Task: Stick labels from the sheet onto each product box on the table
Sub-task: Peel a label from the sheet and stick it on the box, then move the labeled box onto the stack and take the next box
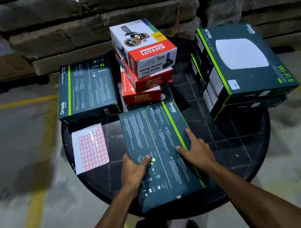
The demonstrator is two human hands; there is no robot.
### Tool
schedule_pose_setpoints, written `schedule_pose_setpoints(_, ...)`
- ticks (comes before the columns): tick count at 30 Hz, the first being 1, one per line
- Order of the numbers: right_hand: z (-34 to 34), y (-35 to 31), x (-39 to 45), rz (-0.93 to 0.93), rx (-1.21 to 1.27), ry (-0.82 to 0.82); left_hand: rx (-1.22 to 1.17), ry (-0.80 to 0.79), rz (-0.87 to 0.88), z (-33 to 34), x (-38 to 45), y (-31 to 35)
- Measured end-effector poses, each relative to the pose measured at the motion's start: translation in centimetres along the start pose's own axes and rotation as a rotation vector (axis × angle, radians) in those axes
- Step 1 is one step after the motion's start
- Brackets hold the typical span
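A dark teal Omada box [158, 142] lies flat at the front of the round black table [241, 148], back side up. My left hand [135, 170] rests on its left edge with the thumb on top. My right hand [196, 150] lies flat on its right side, fingers straight. A label sheet [89, 147] with red-bordered stickers lies to the left of this box. Another Omada box [87, 90] sits at the back left. A stack of two Omada boxes [240, 63] stands at the right. Red Ikon boxes [145, 88] are piled in the middle, under a white Khyati carton sealer box [142, 45].
Wrapped stacks of flat cartons [90, 24] fill the background behind the table. The concrete floor [13, 156] carries yellow painted lines. My legs and a shoe [190, 226] show below the table's front edge.
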State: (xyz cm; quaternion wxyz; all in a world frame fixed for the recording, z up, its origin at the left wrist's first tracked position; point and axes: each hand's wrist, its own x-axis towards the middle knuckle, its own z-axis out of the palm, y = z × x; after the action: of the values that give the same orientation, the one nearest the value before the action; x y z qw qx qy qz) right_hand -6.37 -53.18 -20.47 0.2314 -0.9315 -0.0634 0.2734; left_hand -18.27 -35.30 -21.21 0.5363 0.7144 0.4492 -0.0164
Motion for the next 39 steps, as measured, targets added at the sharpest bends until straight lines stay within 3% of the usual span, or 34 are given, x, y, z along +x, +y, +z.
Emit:
schedule_pose_setpoints(8, -4.3, 2.9, -3.6, -0.202, 0.042, -0.159, -0.240, -0.065, 0.069, -0.6, -6.6, -0.7)
schedule_pose_setpoints(14, -7.9, 4.0, -5.4, -0.223, 0.459, -0.258, -0.414, -0.049, 0.137, -2.4, -10.3, 0.8)
schedule_pose_setpoints(18, -11.9, 3.0, -7.2, -0.235, 0.802, -0.347, -0.691, 0.025, 0.150, -3.7, -11.8, 2.9)
schedule_pose_setpoints(22, -12.8, 2.1, -7.7, -0.278, 0.893, -0.261, -0.842, 0.028, 0.162, -4.9, -11.7, 3.4)
schedule_pose_setpoints(26, -12.3, 2.0, -7.9, -0.411, 0.811, -0.209, -0.577, -0.044, 0.322, -6.1, -11.3, 3.3)
schedule_pose_setpoints(30, -10.4, 0.9, -8.5, -0.499, 0.711, -0.040, -0.253, 0.061, 0.522, -5.9, -10.8, 3.0)
schedule_pose_setpoints(33, -8.2, 0.1, -8.5, -0.574, 0.719, 0.077, -0.167, 0.115, 0.647, -4.8, -10.3, 2.6)
schedule_pose_setpoints(39, -7.7, -2.1, -8.3, -0.475, 0.650, 0.274, -0.142, 0.243, 0.649, -5.4, -8.7, 4.5)
